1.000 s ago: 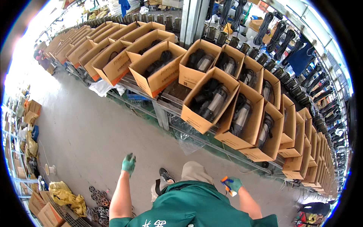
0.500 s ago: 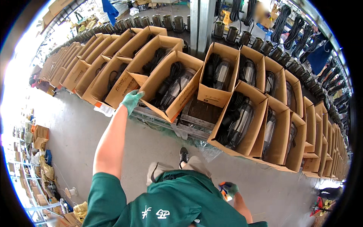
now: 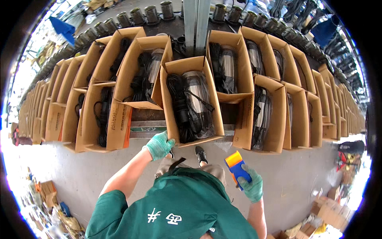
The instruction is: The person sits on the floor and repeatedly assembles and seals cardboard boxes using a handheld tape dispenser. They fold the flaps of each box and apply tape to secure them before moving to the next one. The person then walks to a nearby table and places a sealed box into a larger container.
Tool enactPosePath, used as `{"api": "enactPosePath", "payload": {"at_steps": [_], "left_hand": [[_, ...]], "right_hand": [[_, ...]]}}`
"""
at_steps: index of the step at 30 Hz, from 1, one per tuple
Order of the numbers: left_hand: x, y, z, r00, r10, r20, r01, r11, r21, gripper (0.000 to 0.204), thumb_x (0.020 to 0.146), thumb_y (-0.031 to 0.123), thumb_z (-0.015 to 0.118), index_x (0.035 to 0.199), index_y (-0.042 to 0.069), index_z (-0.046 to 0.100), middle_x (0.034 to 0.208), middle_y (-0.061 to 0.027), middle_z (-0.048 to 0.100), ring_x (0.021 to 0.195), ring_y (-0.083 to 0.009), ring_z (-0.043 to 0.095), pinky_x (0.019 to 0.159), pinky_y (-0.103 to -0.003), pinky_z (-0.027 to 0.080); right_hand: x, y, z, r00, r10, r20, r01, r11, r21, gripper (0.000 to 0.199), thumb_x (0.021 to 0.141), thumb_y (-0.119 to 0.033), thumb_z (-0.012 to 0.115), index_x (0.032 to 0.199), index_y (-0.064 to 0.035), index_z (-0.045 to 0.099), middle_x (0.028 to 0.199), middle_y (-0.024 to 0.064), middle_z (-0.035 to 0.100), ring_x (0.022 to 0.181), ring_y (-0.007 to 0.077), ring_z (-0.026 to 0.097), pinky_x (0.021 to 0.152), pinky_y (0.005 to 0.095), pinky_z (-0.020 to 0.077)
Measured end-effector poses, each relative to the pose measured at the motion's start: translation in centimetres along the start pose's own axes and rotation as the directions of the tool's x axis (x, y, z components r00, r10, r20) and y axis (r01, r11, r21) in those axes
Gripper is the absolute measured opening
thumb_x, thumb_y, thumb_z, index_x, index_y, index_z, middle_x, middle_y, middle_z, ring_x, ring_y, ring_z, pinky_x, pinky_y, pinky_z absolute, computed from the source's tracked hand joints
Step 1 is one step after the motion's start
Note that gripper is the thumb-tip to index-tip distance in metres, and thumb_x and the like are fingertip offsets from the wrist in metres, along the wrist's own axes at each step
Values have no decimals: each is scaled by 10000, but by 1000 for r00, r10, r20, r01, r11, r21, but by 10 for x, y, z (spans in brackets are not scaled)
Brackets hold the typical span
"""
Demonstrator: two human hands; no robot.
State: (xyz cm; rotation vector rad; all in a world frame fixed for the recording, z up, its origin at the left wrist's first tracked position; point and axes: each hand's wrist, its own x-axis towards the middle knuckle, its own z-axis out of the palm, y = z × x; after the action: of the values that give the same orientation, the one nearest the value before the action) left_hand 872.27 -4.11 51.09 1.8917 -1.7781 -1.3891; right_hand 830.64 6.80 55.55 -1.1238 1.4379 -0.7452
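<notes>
Lowered since half a second ago: left hand (image 3: 159, 145), green-gloved, now at centre frame, fingers curled over the near bottom corner of the open cardboard box (image 3: 191, 137). Inside that box, just above centre: coiled black cable (image 3: 179, 107) beside a silver cylindrical pump (image 3: 199, 99). Lower right of centre: right hand (image 3: 252, 185), also gloved, closed around a blue and orange tape dispenser (image 3: 236, 167). Either side: rows of matching open boxes (image 3: 278, 115).
</notes>
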Motion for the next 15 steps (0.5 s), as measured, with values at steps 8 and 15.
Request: {"api": "enactPosePath", "payload": {"at_steps": [8, 15], "left_hand": [[43, 50, -117, 965, 247, -85, -168, 836, 522, 357, 1016, 377, 626, 941, 53, 757, 856, -221, 724, 782, -376, 711, 707, -447, 581], [221, 108, -179, 921, 389, 6, -266, 618, 740, 687, 1020, 353, 565, 1586, 28, 351, 1498, -257, 537, 1353, -416, 553, 1143, -463, 453]], "right_hand": [[66, -29, 166, 838, -425, -342, 474, 878, 70, 468, 893, -41, 788, 1343, -30, 658, 993, 110, 745, 829, 149, 702, 729, 306, 583], [157, -26, 235, 872, -413, -262, 438, 898, 44, 453, 930, -155, 807, 1354, -82, 664, 927, 122, 750, 769, 99, 656, 703, 295, 559]]}}
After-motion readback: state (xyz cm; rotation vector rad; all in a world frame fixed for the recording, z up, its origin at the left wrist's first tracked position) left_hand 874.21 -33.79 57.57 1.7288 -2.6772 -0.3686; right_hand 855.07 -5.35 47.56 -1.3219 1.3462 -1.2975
